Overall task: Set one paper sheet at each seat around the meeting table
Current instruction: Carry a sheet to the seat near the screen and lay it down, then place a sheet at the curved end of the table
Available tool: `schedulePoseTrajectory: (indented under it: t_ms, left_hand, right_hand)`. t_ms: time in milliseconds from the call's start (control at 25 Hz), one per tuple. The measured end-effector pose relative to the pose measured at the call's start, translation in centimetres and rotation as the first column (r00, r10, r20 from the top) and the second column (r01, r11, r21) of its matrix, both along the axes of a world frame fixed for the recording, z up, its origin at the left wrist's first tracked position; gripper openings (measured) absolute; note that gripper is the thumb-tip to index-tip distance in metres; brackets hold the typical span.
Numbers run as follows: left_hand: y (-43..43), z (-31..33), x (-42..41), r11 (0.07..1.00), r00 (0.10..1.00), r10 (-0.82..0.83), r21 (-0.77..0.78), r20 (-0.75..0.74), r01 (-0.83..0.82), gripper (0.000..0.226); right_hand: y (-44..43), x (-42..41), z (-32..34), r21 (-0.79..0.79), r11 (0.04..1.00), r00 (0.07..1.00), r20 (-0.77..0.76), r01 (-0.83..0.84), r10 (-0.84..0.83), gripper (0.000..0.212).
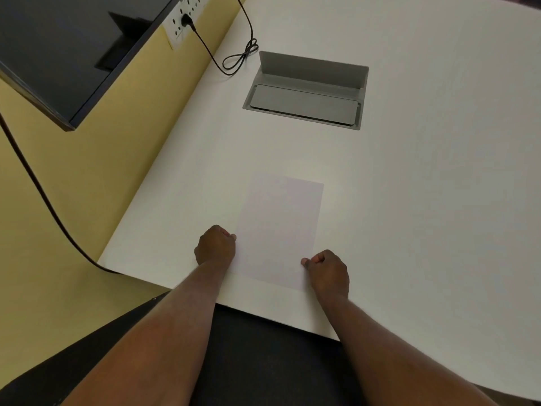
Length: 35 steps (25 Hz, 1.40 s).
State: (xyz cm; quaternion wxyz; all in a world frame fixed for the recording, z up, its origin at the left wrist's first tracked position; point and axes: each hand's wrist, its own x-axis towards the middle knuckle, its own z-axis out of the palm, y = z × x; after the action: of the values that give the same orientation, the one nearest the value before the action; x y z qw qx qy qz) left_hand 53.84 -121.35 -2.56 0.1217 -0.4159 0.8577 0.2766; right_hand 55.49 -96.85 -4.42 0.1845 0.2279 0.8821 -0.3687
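One white paper sheet [278, 230] lies flat on the white meeting table [424, 200], close to the near edge in front of me. My left hand [216, 244] is curled at the sheet's left edge, its fingertips touching or pinching that edge. My right hand [328, 271] is curled at the sheet's lower right corner in the same way. No other sheets are in view.
A grey cable box [306, 92] with its lid raised is set into the table beyond the sheet. A black cable [240, 58] runs from the table to a wall socket [184, 20]. A dark screen [67, 54] hangs on the yellow wall at left.
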Motion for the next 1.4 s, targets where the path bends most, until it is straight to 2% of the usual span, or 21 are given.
schedulePoseTrajectory:
  t_ms: [120,200,360,480,640,760,840,1160,1400]
  left_hand:
    - [0.1,1.5,-0.2,1.0,1.0,-0.01,-0.001,-0.021,0.01,0.014]
    - [0.5,3.5,-0.4,1.0,0.998,-0.03,-0.006,-0.058,0.03,0.02]
    - [2.1,8.7,-0.4,0.994,0.985,-0.111,-0.016,-0.13,0.11,0.034]
    - [4.2,12.6,0.3,0.971,0.958,-0.239,-0.066,-0.161,0.231,0.044]
    - [7.8,16.1,1.7,0.855,0.854,-0.504,-0.213,-0.126,0.473,0.055]
    - [10.8,17.3,2.5,0.708,0.726,-0.685,-0.277,-0.05,0.649,0.059]
    - [13.2,18.3,2.8,0.632,0.658,-0.753,-0.307,-0.026,0.711,0.061]
    - [25.6,20.7,5.6,0.411,0.464,-0.886,-0.441,0.014,0.798,0.063]
    - [38.8,21.3,8.8,0.34,0.404,-0.914,-0.465,0.043,0.817,0.066]
  right_hand:
    - [0.5,0.4,1.1,-0.026,0.999,0.998,-0.054,-0.026,0.025,0.026]
    - [1.2,1.2,2.6,0.04,0.993,0.98,-0.16,-0.114,0.119,0.027]
    - [3.0,2.5,6.6,0.163,0.952,0.927,-0.234,-0.26,0.293,0.06]
    - [4.9,3.4,10.2,0.254,0.907,0.888,-0.235,-0.337,0.395,0.073]
    - [7.8,5.0,14.2,0.342,0.867,0.86,-0.236,-0.362,0.452,0.077]
    - [10.2,6.0,16.2,0.37,0.852,0.855,-0.223,-0.37,0.468,0.078]
    - [12.3,6.5,17.4,0.383,0.848,0.852,-0.231,-0.365,0.471,0.079]
    - [23.8,8.0,20.5,0.473,0.818,0.819,-0.289,-0.327,0.495,0.078]
    - [36.4,10.9,21.6,0.498,0.809,0.81,-0.304,-0.312,0.501,0.079]
